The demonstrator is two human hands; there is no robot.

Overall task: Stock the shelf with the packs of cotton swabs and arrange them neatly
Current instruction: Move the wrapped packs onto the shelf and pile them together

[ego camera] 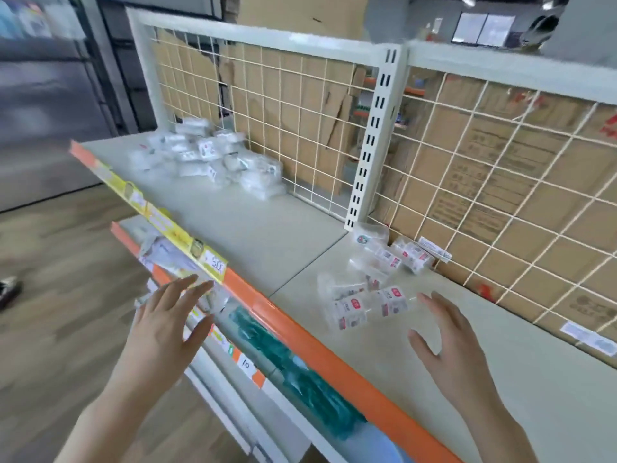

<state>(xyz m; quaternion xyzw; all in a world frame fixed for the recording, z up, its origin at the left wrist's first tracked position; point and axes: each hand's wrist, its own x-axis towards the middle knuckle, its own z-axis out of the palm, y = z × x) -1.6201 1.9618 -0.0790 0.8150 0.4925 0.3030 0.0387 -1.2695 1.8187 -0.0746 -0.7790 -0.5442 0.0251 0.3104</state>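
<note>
Loose packs of cotton swabs point(364, 305) lie scattered on the right half of the shelf point(267, 228), from near the upright post point(377, 128) towards the front. The right hand point(457, 349) hovers just beside the nearest pack, fingers spread and holding nothing. The left hand point(167, 325) is outside the orange front edge point(300, 332), above the lower shelf point(220, 389) (teal goods point(300, 379) lie there), fingers also straight and empty. A second pile of packs point(207, 158) sits far left against the wire grid point(500, 182). Bare shelf lies between the two groups.
</note>
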